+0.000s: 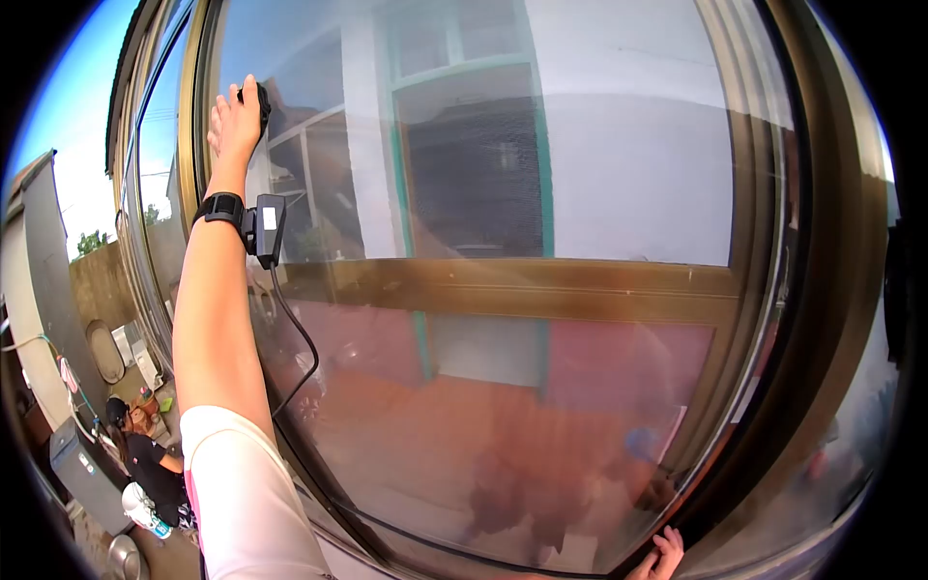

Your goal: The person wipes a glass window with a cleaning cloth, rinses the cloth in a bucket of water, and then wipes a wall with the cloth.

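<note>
Left hand (pixel 234 124) raised, dark object (pixel 262 108) seen beside its thumb, whether pinched cannot be told, window pane (pixel 628 174) set rightward and below, right hand (pixel 661 555) placed far below by window frame (pixel 746 462), its closure partly hidden

The big glass pane (pixel 638 174) before me stands upright, smooth and glossy, with pale reflections and hazy patches across it. Its brown frame (pixel 846 232) curves down past three o'clock, and a dark strip edges the glass there. At ten o'clock my left fingers (pixel 250 92) are closed around a small black thing (pixel 263 106), partly hidden by my hand, right by the pane; whether it touches I can't tell.
</note>
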`<state>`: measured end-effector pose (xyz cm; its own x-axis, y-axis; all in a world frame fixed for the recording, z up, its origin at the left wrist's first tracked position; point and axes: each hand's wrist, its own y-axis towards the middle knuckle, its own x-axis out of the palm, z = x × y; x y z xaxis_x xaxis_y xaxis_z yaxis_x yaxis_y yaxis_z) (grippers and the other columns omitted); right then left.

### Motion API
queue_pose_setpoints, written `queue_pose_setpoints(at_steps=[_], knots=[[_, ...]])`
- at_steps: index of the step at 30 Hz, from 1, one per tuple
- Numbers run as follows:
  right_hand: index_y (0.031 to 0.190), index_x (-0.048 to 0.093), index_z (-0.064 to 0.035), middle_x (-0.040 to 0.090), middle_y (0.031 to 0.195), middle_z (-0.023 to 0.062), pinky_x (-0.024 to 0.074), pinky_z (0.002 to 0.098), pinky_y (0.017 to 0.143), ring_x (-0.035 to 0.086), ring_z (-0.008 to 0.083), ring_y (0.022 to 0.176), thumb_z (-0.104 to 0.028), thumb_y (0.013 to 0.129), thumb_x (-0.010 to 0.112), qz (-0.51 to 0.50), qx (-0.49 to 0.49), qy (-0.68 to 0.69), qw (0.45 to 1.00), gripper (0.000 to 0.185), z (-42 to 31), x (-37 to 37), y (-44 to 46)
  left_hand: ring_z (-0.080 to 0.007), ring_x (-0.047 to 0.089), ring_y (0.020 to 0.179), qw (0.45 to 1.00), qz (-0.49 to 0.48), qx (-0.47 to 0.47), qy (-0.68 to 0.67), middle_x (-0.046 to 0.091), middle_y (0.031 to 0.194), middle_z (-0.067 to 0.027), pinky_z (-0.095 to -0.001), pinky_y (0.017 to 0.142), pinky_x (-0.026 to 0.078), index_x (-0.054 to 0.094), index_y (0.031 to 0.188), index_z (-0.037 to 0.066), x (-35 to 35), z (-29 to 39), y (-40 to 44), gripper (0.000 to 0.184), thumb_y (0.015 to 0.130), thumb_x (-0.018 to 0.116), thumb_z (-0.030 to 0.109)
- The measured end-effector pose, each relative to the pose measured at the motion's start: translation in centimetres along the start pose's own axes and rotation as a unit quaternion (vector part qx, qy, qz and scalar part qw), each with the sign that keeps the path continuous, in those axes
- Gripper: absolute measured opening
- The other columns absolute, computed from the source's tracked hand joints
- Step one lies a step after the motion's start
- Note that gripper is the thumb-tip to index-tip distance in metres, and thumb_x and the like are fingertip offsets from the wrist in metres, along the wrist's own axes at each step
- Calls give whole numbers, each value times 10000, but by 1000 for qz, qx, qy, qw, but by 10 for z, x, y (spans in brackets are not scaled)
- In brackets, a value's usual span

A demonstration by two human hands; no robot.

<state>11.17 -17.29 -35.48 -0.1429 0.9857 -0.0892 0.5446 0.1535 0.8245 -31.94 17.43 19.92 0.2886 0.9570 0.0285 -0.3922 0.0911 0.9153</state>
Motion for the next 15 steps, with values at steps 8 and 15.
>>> queue_pose_setpoints(at_steps=[8,15], knots=[[891,623,2,598,1029,184,388,442,909,532,346,990,27,753,454,28,-10,-64,998,219,-18,4,1,-399,483,1072,991,47,-106,63,469,1181,-250,-471,894,389,475,1232,61,-9,-56,-34,697,861,269,613],[914,617,-9,533,1171,186,341,452,964,447,361,1140,32,772,468,63,40,-104,992,210,-37,26,-9,-369,290,1271,901,204,382,17,357,1327,-248,-431,1018,267,412,1217,11,25,73,45,346,924,312,165]])
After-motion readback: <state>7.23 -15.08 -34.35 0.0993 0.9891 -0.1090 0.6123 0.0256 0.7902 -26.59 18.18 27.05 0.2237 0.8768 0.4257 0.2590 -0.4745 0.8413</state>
